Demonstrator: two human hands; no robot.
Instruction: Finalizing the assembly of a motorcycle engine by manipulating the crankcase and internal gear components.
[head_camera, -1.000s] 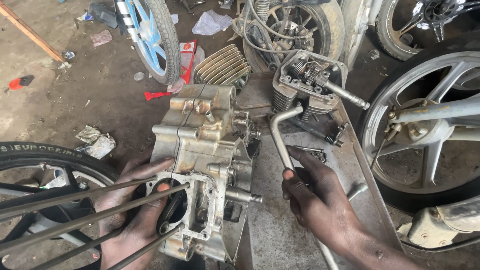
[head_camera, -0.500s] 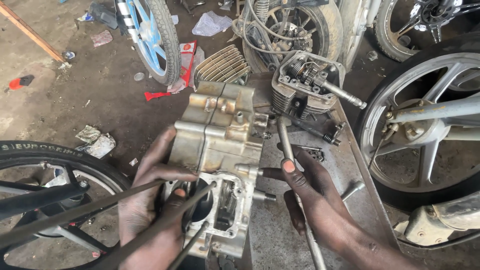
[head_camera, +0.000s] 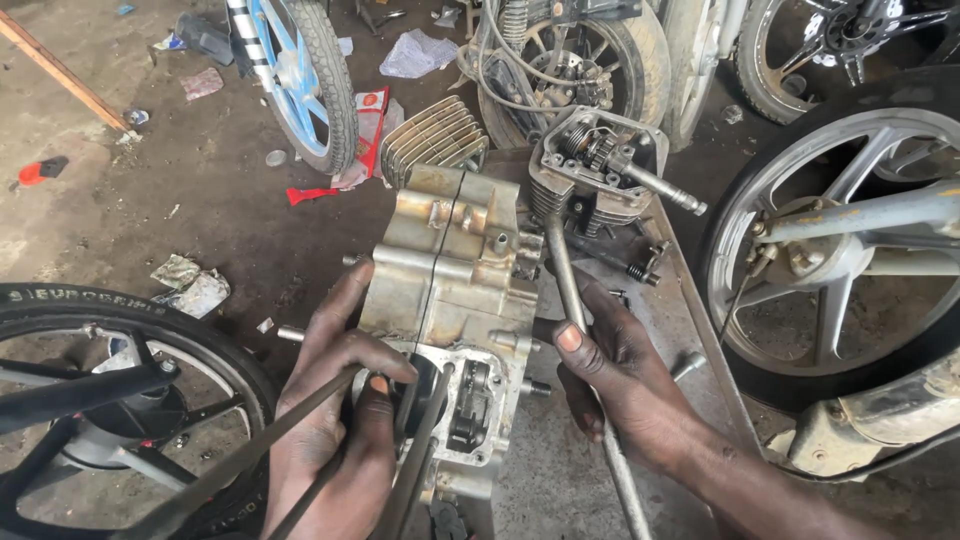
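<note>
— What have your hands got hold of?

— My left hand (head_camera: 335, 430) is curled against the near left side of the engine crankcase (head_camera: 450, 300), thumb pressed at the rim of its round opening, fingers spread up its flank. My right hand (head_camera: 625, 385) is closed round a long metal rod (head_camera: 565, 280), thumb lying along it.

— Where does the crankcase sit?

— Between my two hands, on the grimy metal table (head_camera: 560, 470), touching the left one. The rod runs past its right side, up to the cylinder head (head_camera: 600, 165) beyond my right hand.

— Anything else close by?

— A finned cylinder (head_camera: 432, 135) beyond the crankcase, and an alloy wheel (head_camera: 850, 240) right of my right hand.
</note>
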